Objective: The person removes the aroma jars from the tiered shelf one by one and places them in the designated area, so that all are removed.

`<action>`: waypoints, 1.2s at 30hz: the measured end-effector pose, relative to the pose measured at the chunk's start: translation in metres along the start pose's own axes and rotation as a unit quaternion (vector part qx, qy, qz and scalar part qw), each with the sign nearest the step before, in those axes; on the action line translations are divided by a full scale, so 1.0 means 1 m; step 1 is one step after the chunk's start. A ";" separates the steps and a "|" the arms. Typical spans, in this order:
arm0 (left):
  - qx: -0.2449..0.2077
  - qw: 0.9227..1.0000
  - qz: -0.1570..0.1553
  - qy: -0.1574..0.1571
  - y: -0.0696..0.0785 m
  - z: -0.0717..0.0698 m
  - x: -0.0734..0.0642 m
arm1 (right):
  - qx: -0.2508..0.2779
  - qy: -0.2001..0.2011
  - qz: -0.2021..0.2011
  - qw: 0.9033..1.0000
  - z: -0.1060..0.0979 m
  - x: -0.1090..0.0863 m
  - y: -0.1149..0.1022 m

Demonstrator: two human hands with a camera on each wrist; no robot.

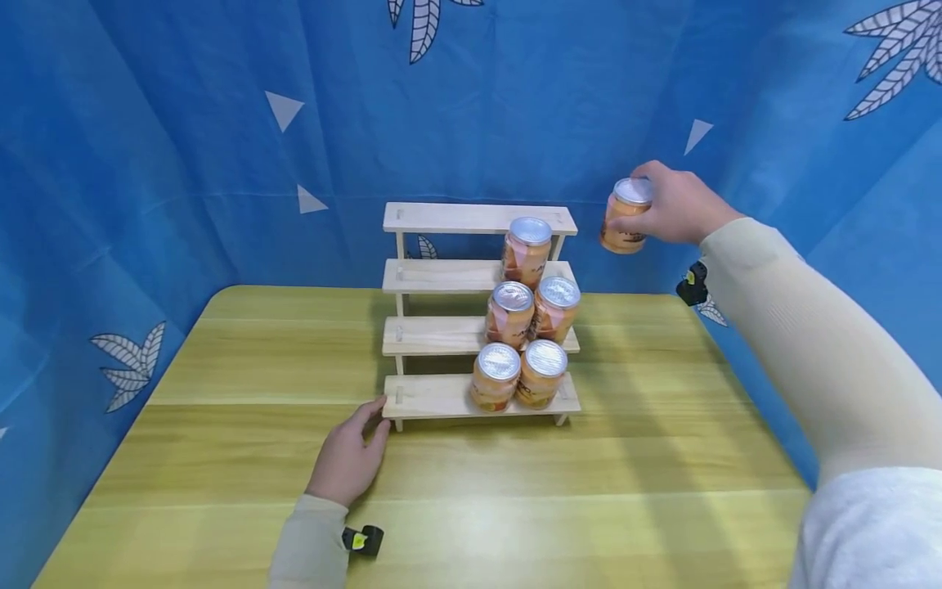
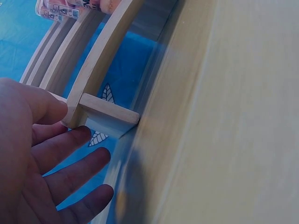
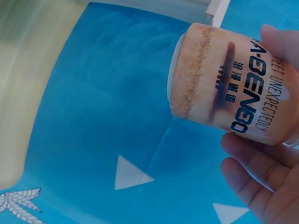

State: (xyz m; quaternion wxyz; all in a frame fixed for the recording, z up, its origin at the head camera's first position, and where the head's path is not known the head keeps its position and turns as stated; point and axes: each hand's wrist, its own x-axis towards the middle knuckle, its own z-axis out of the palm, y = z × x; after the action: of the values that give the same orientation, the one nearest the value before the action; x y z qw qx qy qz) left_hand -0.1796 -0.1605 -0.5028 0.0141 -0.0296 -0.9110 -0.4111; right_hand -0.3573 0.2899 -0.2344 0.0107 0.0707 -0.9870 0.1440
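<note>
My right hand (image 1: 680,204) grips an orange-brown printed can (image 1: 622,219) with a silver lid, held upright in the air to the right of the rack. In the right wrist view the thumb and fingers lie on opposite sides of that can (image 3: 224,84). A four-tiered wooden rack (image 1: 427,327) stands on the table. My left hand (image 1: 349,458) is at the left end of its lowest shelf (image 1: 423,397). The left wrist view shows thumb and index finger pinching that shelf's end (image 2: 77,105), the other fingers spread loosely.
Similar cans stand on the right part of the rack: two on the lowest shelf (image 1: 496,380), two on the second (image 1: 508,323), one on the third (image 1: 526,254). The wooden table (image 1: 471,507) is backed by a blue curtain (image 1: 221,147) with leaf and triangle prints.
</note>
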 end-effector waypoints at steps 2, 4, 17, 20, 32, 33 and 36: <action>0.000 1.000 0.002 0.001 0.000 0.000 0.000 | -0.001 -0.001 0.000 1.000 0.001 -0.004 0.004; 0.000 1.000 0.002 0.001 0.000 0.001 0.001 | -0.001 -0.001 -0.002 1.000 0.004 -0.007 0.009; -0.003 1.000 -0.010 -0.004 0.002 0.000 0.001 | 0.022 -0.015 0.001 1.000 0.034 -0.018 0.040; -0.003 1.000 -0.011 -0.001 0.002 0.001 0.001 | 0.028 -0.022 -0.002 0.999 0.041 -0.018 0.044; -0.009 1.000 -0.011 0.003 0.001 0.002 0.001 | 0.041 -0.034 0.003 0.999 0.075 -0.023 0.052; -0.008 1.000 -0.013 0.002 0.001 0.002 0.001 | 0.043 -0.038 0.006 0.998 0.078 -0.023 0.052; -0.007 1.000 -0.014 0.001 0.001 0.002 0.001 | 0.048 -0.048 0.007 0.998 0.089 -0.024 0.053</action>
State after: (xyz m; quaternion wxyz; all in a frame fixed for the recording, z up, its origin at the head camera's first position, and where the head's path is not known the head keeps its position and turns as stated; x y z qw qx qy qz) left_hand -0.1805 -0.1583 -0.5031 0.0096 -0.0166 -0.9085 -0.4175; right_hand -0.3408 0.3183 -0.3358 -0.0407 0.0715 -0.9788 0.1875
